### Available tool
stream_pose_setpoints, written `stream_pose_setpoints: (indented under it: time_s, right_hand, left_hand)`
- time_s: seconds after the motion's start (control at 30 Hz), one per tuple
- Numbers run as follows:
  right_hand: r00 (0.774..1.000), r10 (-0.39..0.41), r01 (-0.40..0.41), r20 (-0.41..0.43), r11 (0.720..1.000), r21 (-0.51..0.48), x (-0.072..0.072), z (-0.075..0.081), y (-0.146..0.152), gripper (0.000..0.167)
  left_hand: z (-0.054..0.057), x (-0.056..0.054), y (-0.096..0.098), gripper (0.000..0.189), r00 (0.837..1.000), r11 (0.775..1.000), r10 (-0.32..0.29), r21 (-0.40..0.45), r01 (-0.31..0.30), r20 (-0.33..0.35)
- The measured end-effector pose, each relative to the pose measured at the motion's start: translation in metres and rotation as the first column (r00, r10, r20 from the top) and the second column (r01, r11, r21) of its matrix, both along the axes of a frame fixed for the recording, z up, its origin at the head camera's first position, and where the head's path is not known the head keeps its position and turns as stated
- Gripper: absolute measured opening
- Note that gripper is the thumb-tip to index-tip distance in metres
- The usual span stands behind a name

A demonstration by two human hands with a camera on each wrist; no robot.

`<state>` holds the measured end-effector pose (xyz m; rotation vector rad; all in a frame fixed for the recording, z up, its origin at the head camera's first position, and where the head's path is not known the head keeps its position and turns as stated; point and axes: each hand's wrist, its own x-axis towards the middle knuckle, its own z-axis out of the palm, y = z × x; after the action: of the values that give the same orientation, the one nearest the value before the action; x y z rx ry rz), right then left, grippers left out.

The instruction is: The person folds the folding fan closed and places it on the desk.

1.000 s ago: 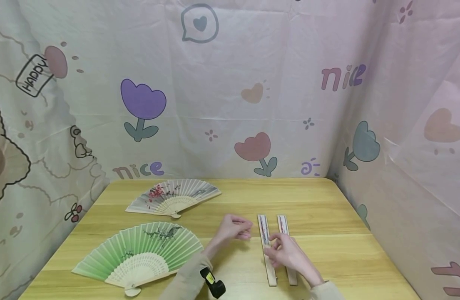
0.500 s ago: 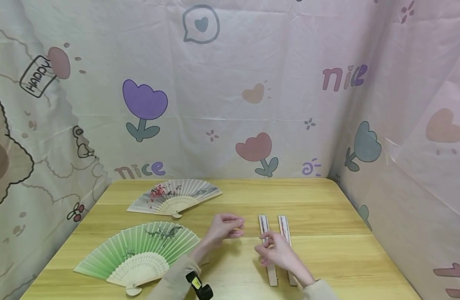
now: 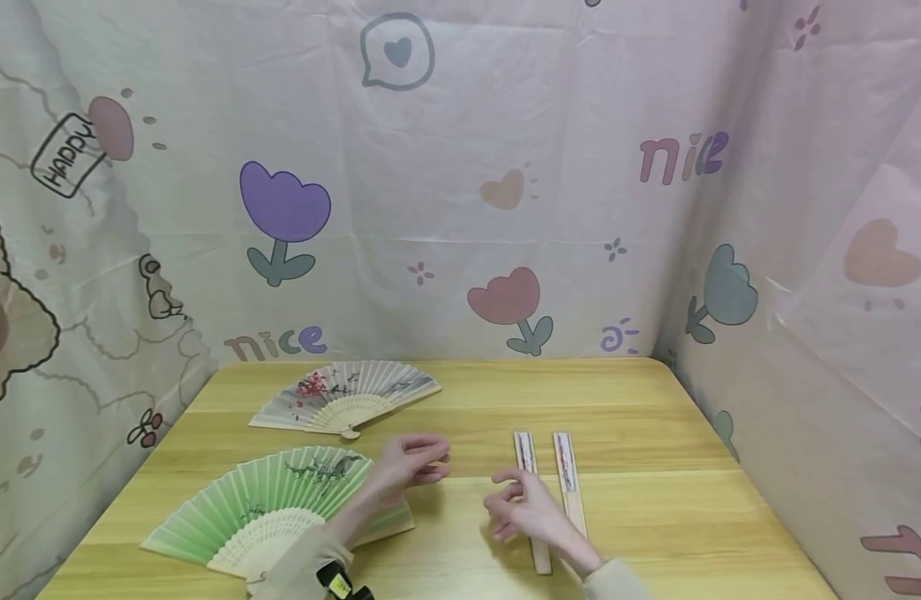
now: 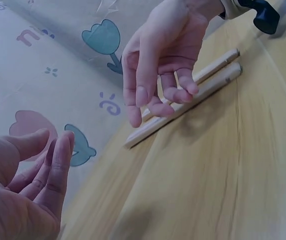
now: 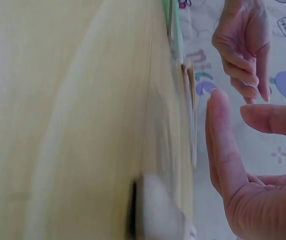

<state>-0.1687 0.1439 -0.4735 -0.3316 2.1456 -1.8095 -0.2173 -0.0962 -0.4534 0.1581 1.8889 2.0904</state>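
In the head view my left hand hovers over the right part of a spread green fan with a dark branch print. Its fingers are loosely bent and hold nothing. My right hand is above the table, partly covering a folded fan with a pale wooden base. Beside it on the right lies a second folded fan, roughly parallel. In the left wrist view a gap shows between the thumb and fingers of my left hand. The right wrist view shows the right thumb and fingers apart, with nothing between them.
Further back on the left lies a spread grey-white fan with red blossoms. All the fans rest on a wooden table. A printed cloth hangs behind it and along both sides.
Both hands have moved left, the left one over the green fan and the right one away from the right folded fan. The fans stay where they lay.
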Motion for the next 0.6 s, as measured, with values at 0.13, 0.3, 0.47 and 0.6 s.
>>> stream_pose_setpoints:
  time_s: [0.13, 0.3, 0.47, 0.6]
  right_hand:
    - [0.999, 0.018, -0.014, 0.049, 0.996, -0.083, 0.002, -0.002, -0.013, 0.066]
    - [0.99, 0.018, 0.008, 0.139, 0.983, -0.183, 0.007, -0.007, -0.03, 0.066]
    - [0.971, 0.025, 0.042, 0.238, 0.961, -0.274, 0.014, -0.013, -0.047, 0.07]
    - [0.952, 0.078, 0.028, 0.297, 0.941, -0.337, 0.02, -0.017, -0.061, 0.078]
  left_hand:
    - [0.001, 0.003, -0.019, 0.05, 1.0, 1.0, -0.017, -0.011, 0.016, -0.015]
    - [0.001, 0.006, -0.048, 0.054, 0.999, 0.999, -0.044, -0.005, 0.044, -0.019]
    - [0.003, 0.009, -0.081, 0.054, 0.998, 0.997, -0.062, -0.045, 0.061, -0.021]
    - [0.004, 0.014, -0.111, 0.044, 0.996, 0.993, -0.086, -0.077, 0.084, -0.022]
